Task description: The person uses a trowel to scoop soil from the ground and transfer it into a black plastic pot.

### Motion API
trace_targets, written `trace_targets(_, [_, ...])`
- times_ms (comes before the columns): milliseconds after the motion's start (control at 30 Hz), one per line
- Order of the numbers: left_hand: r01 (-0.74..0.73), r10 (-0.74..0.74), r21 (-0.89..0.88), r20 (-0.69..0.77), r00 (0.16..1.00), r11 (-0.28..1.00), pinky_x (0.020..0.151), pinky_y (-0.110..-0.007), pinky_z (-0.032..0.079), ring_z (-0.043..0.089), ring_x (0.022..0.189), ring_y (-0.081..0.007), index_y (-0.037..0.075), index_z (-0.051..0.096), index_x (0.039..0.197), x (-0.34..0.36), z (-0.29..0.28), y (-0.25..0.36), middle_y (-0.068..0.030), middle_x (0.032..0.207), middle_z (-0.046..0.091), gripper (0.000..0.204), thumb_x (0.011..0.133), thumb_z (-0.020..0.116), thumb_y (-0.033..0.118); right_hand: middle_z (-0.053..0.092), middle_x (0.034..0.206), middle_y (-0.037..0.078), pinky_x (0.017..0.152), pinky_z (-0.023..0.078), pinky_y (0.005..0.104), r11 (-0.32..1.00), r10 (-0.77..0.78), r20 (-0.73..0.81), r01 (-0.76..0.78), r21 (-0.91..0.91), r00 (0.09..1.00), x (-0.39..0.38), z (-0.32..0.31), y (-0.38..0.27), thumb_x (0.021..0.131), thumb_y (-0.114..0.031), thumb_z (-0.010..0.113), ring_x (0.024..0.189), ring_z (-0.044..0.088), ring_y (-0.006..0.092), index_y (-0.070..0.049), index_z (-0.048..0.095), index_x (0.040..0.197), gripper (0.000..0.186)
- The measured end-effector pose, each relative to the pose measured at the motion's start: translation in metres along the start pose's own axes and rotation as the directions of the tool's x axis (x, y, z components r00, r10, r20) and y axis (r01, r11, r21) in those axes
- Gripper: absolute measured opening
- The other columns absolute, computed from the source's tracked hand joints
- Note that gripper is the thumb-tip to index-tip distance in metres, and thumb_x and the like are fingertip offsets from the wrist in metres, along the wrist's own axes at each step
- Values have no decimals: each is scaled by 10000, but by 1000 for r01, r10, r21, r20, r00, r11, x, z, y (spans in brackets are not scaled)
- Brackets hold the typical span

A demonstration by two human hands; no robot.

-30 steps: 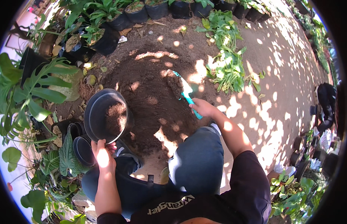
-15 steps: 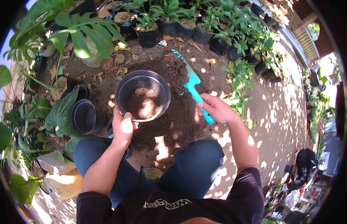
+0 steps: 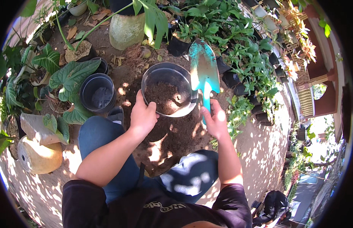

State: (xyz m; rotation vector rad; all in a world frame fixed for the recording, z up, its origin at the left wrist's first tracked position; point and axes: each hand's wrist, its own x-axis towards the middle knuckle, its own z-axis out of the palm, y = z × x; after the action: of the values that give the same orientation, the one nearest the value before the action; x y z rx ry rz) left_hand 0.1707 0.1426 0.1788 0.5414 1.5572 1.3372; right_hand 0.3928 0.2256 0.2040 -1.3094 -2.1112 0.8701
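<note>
On a patch of bare garden ground [image 3: 260, 152] dappled with sun and shade, a person crouches over a mound of dark soil [image 3: 172, 133], with potted green plants [image 3: 237, 49] crowding the upper edge and right side. A round black pot [image 3: 168, 95], partly filled with brown soil, sits in front of the knees; the left hand [image 3: 144, 116] grips its near rim, thumb over the edge and fingers curled beneath. The right hand [image 3: 214, 121] is closed around the handle of a turquoise trowel [image 3: 203, 72], whose blade points up and away, just beside the pot's right rim and streaked with dirt.

To the left stands an empty black pot [image 3: 97, 93] with a second dark pot just behind it, both partly under broad heart-shaped leaves [image 3: 72, 78]. Two pale ceramic jars [image 3: 37, 146] lie on their sides at the left edge, and a large mossy stone vessel [image 3: 125, 30] stands at the top.

Compared with half a second ago, the view has tipped forward: the held pot and trowel sit higher and closer, and the trowel, then slanting down to the ground at the right of the pot, now stands nearly upright with its blade raised. The left hand keeps its hold on the rim.

No packages, labels or signs show on the ground; only pale lettering on the person's dark shirt [image 3: 146, 209].
</note>
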Motion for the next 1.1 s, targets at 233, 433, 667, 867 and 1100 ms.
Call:
trace_targets(233, [-163, 174, 226, -27, 984, 960, 639, -410, 482, 609, 614, -301, 43, 211, 1359, 3, -11, -3, -188, 787, 611, 596, 810, 433, 116, 600, 715, 53, 603, 438, 251, 988, 96, -69, -87, 129, 993, -20, 13, -5, 870, -160, 563, 660, 554, 110, 4, 514, 985, 206])
trace_targets(433, [-417, 446, 608, 112, 888, 676, 685, -480, 460, 588, 680, -401, 29, 239, 1348, -2, -8, 17, -234, 714, 600, 612, 784, 453, 135, 562, 699, 4, 559, 385, 225, 961, 188, -145, -151, 231, 972, -39, -6, 2, 894, -173, 525, 633, 498, 68, -32, 512, 944, 151])
trace_targets(667, [-364, 259, 610, 256, 931, 704, 662, -455, 486, 607, 661, -391, -98, 287, 1224, 30, 5, -7, -277, 772, 598, 501, 821, 448, 154, 534, 702, -19, 570, 344, 194, 884, 277, -210, -163, 437, 938, -54, -18, 13, 909, -195, 510, 640, 460, 43, -51, 521, 916, 144])
trace_targets(867, [-197, 37, 533, 295, 955, 823, 384, -292, 424, 536, 432, -180, -48, 360, 1059, 47, 25, -37, -141, 645, 569, 256, 850, 390, 97, 546, 671, 3, 542, 351, 208, 849, 387, -241, -242, 469, 890, -52, -29, 25, 899, -203, 525, 592, 465, 58, -29, 530, 927, 177])
trace_targets(1100, [39, -146, 381, 255, 956, 924, 391, -251, 424, 535, 449, -150, 39, 396, 1078, 57, 37, -29, -108, 644, 574, 263, 821, 356, 74, 566, 660, 13, 535, 365, 240, 751, 540, -200, -360, 554, 818, -59, -38, 42, 883, -271, 541, 585, 477, 74, -30, 539, 892, 242])
